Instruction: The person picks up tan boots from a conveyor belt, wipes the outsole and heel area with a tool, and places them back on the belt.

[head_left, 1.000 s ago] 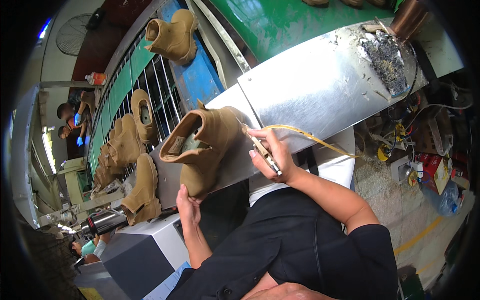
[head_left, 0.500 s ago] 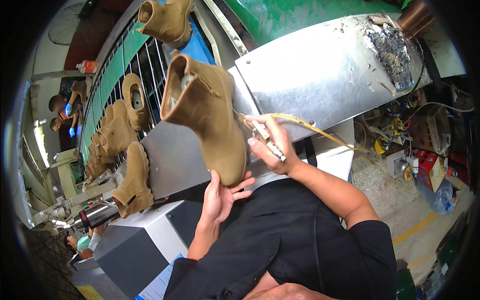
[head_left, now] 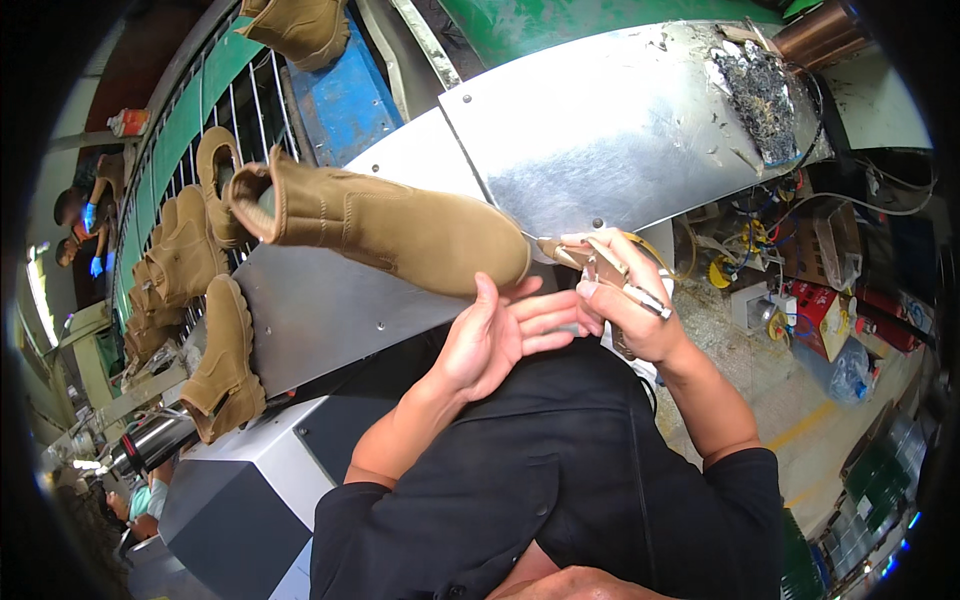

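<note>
Tan boot [head_left: 390, 228], held over metal bench [head_left: 620, 130].
Propped on open left hand [head_left: 495, 335], fingers spread under toe, opening turned left. Right hand [head_left: 630, 310] closed round small metal tool [head_left: 615, 275] just beside toe. More boots [head_left: 205, 310] ranked on rack at left.

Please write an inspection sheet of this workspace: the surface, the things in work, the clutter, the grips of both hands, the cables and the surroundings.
Surface: bare metal bench plate, scratched.
Job's things: tan boot, lying sideways on the left hand; small metal hand tool, tip near the toe.
Clutter: dark burnt debris patch at the far corner.
Grips: left hand open, palm under the sole; right hand shut on the tool.
Cables: yellowish hose behind the right hand; wires at right.
Surroundings: more tan boots on a rack at left; boxes on the floor.
</note>
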### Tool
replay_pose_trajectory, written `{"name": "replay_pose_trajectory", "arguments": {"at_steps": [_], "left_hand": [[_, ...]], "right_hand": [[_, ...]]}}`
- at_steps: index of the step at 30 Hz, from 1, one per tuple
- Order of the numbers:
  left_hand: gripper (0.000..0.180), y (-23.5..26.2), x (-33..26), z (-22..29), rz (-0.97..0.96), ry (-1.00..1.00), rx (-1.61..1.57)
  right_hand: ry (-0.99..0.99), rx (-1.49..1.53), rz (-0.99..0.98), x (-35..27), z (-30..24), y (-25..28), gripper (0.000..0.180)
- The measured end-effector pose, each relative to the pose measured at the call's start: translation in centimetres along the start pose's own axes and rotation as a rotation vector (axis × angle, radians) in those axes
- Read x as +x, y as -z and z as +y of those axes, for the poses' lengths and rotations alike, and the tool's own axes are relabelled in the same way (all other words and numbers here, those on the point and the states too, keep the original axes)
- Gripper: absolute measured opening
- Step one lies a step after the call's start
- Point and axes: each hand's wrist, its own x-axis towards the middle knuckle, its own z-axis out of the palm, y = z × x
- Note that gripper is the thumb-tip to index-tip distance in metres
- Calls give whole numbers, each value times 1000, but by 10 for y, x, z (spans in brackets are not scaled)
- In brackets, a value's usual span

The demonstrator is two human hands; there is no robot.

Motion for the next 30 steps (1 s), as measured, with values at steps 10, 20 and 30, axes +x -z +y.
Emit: {"name": "replay_pose_trajectory", "arguments": {"at_steps": [10,20,30], "left_hand": [[79,-8,47,8,-59,-78,19],[77,2,65,21,-50,-153,156],[52,-2,-117,165,556,-1277,1516]], "right_hand": [[170,-58,116,-5,16,-18,40],[448,-547,57,4,60,-17,48],[764,-243,439,49,-19,129,43]]}}
